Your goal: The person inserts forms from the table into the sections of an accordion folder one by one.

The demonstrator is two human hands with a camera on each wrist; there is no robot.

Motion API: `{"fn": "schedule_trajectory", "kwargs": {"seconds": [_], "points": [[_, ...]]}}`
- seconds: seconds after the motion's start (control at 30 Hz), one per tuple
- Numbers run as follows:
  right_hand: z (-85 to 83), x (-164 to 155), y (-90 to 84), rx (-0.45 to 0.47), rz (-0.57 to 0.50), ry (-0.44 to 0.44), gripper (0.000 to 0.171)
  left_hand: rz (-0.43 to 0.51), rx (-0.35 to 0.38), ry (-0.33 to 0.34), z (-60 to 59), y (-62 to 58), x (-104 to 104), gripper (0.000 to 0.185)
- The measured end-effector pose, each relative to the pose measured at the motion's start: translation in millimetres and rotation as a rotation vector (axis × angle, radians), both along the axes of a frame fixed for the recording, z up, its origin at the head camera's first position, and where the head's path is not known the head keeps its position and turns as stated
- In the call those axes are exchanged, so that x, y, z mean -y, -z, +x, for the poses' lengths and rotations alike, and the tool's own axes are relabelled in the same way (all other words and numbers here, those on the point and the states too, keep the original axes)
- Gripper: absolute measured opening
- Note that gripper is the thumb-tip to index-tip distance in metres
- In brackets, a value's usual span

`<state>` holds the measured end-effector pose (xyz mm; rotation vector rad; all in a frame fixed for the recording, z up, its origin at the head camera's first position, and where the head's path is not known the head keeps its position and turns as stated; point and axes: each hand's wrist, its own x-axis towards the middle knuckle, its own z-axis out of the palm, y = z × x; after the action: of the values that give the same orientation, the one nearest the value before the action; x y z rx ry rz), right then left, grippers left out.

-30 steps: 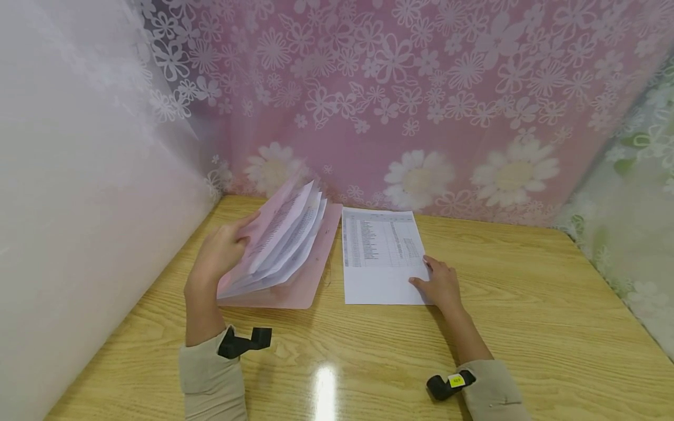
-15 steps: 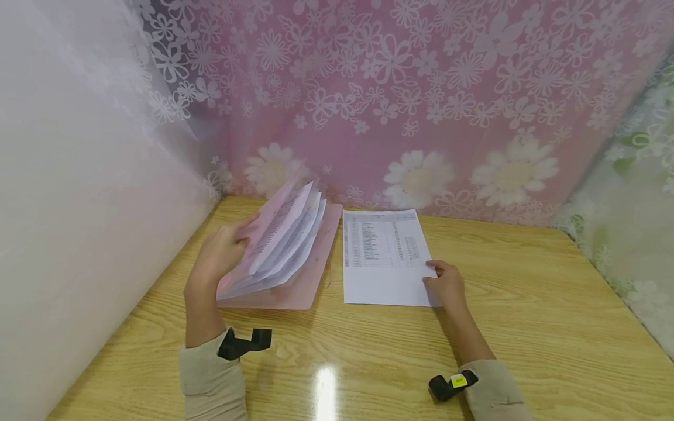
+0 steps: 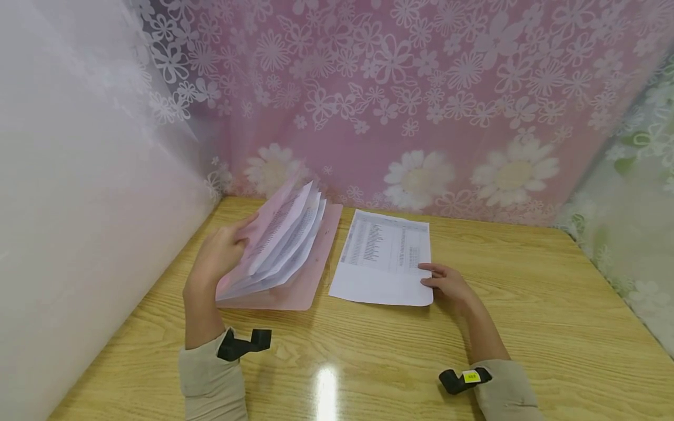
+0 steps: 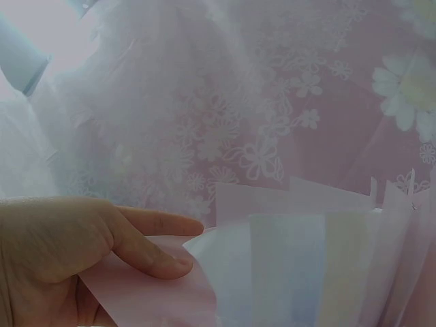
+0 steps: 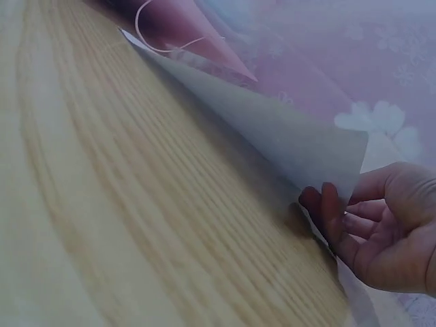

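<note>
A pink folder (image 3: pixel 322 257) lies on the left of the table with its cover raised and several printed sheets (image 3: pixel 286 257) fanned inside. My left hand (image 3: pixel 218 254) pinches the raised cover (image 4: pixel 160 293) between thumb and fingers, as the left wrist view shows. To the folder's right is a single white sheet of paper (image 3: pixel 379 283) with a printed table on its upper half. My right hand (image 3: pixel 447 283) pinches that sheet by its right edge. In the right wrist view, the paper (image 5: pixel 300 143) tilts up from the wood at the held side, with fingertips beneath it.
A wood-grain table (image 3: pixel 553 304) spreads under everything. Behind it hangs a pink flowered curtain (image 3: pixel 358 140), and a pale sheet wall (image 3: pixel 105 175) closes off the left side. A thin string loop (image 5: pixel 143 30) shows beside the folder in the right wrist view.
The right hand has shifted slightly right with the sheet's edge. The sheet has turned clockwise, its far end swinging right and its near left corner toward the folder. The left hand and folder stay put.
</note>
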<state>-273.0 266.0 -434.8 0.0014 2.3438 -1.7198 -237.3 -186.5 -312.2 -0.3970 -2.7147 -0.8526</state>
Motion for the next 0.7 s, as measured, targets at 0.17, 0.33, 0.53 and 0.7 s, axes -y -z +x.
{"fn": "schedule_trajectory", "kwargs": {"seconds": [0.17,0.33,0.53,0.7], "points": [[-0.5,-1.5,0.9,-0.016,-0.075,-0.051,0.052,0.000,-0.006,0.001,-0.2,0.4,-0.4,0.053],[3.6,-3.2,-10.5,-0.080,-0.116,-0.081,0.052,0.003,-0.008,0.003,0.2,0.1,-0.3,0.053],[9.2,-4.7,-28.8,-0.110,-0.129,-0.059,0.054,0.007,-0.007,0.001,0.5,0.5,-0.4,0.053],[12.4,-3.2,-41.6,-0.131,-0.148,-0.050,0.055,0.008,-0.002,0.004,1.4,-0.7,-0.4,0.053]]}}
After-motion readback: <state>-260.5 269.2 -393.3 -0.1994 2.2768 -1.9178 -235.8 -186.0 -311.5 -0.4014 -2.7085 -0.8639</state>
